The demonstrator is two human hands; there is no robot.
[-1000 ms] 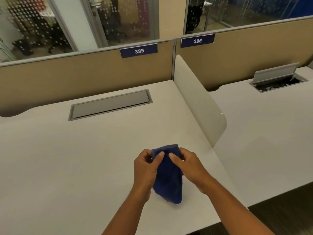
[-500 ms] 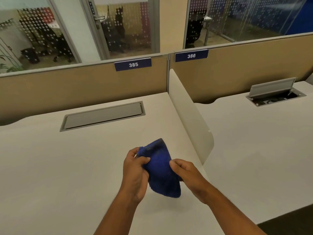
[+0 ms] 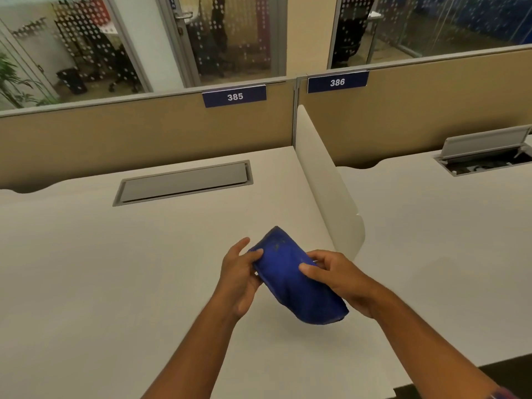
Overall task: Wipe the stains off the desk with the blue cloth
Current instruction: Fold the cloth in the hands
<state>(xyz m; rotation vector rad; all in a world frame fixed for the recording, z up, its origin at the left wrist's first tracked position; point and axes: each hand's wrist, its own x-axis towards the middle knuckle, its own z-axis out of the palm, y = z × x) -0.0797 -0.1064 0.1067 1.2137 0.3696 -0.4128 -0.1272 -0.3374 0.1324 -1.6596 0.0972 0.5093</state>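
Observation:
The blue cloth (image 3: 290, 279) is folded and held in the air just above the white desk (image 3: 121, 269), near its right side. My left hand (image 3: 240, 276) pinches the cloth's left edge between thumb and fingers. My right hand (image 3: 341, 279) grips its right side, thumb on top. The cloth slants from upper left down to lower right, and its lower end hangs free. I can make out no stains on the desk from here.
A closed grey cable hatch (image 3: 184, 182) is set into the desk's far side. A white divider panel (image 3: 325, 182) stands along the right edge, with a second desk (image 3: 431, 240) and an open cable box (image 3: 486, 155) beyond. Tan partitions (image 3: 144, 139) close the back.
Both hands have turned the cloth from hanging almost straight down to a slant toward the lower right. The view has tilted up, showing more of the partitions and glass.

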